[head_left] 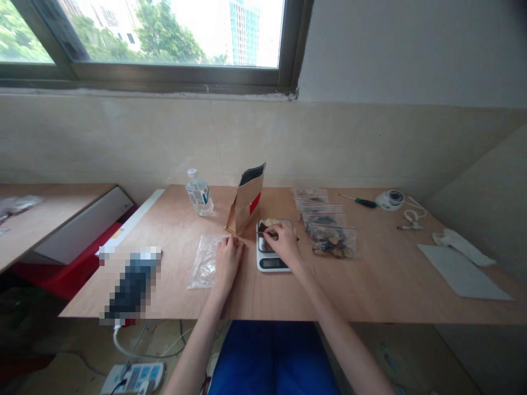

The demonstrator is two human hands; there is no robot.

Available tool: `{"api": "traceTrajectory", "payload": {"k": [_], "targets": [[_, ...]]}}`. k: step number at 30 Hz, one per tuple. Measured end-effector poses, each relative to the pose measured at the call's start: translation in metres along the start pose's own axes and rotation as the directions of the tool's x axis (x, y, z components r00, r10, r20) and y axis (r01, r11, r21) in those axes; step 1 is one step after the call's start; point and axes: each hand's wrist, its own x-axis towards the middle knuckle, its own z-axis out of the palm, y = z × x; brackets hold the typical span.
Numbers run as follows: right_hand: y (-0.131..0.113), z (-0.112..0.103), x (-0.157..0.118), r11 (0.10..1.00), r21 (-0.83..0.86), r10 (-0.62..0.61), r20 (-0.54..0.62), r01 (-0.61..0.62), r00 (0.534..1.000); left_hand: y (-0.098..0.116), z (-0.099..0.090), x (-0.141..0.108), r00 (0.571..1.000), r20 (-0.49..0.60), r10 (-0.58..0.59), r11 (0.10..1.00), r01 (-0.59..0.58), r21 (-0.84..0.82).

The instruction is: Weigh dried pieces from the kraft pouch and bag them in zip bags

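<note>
A small white digital scale (262, 265) lies in front of me with dark and pale dried pieces (270, 222) on its pan. Over the pan, my right hand (284, 241) pinches a thin dark dried piece. My left hand (229, 253) rests on the table at the right edge of a clear plastic bag (201, 266). Its fingers are curled together beside small brownish bits (239, 241); what they hold, if anything, is hidden. Just behind the left hand stands an open brown paper bag (246, 203) with a red patch.
Several zip bags of dried pieces (331, 241) overlap right of the scale. A water bottle (200, 193) stands back left, a blurred phone-like object (134, 282) front left. Farther right are a screwdriver (364, 202), a white dome camera (390, 201), a cable (411, 218) and a white sheet (461, 271).
</note>
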Motion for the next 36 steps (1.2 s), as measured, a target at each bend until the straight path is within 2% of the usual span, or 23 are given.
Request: {"api": "traceTrajectory", "payload": {"k": [3,6,9,13,16,19,27,32,36], "targets": [[0.013,-0.011,0.002,0.980,0.192,0.069,-0.070,-0.054,0.995,0.004,-0.005,0.001,0.999,-0.010,-0.032,0.999,0.031,-0.038],[0.036,-0.022,0.006,0.954,0.286,0.120,-0.104,-0.086,0.987,0.007,-0.010,0.001,0.998,-0.003,-0.068,0.992,0.067,-0.105],[0.060,-0.026,0.013,0.953,0.280,0.164,-0.146,-0.118,0.976,0.008,-0.013,0.002,0.996,0.006,-0.088,0.979,0.088,-0.183],[0.079,-0.021,0.021,0.971,0.218,0.131,-0.123,-0.101,0.984,0.011,-0.016,0.002,0.994,-0.008,-0.108,0.958,0.102,-0.269],[0.085,-0.013,0.021,0.984,0.160,0.093,-0.067,-0.081,0.993,0.017,-0.016,0.003,0.988,0.024,-0.153,0.909,0.151,-0.388],[0.089,-0.010,0.018,0.990,0.120,0.078,-0.061,-0.070,0.995,0.028,-0.015,0.002,0.981,0.058,-0.185,0.840,0.189,-0.509],[0.086,-0.024,0.000,0.955,0.282,0.120,-0.083,-0.092,0.989,0.059,-0.001,-0.001,0.979,0.138,-0.151,0.743,0.204,-0.638],[0.084,-0.025,-0.029,0.935,0.329,0.194,-0.176,-0.128,0.965,0.068,0.008,-0.001,0.978,0.128,-0.166,0.782,0.209,-0.588],[0.085,-0.020,-0.049,0.914,0.380,0.252,-0.260,-0.141,0.932,0.071,0.011,-0.001,0.995,0.011,-0.098,0.918,0.095,-0.386]]}}
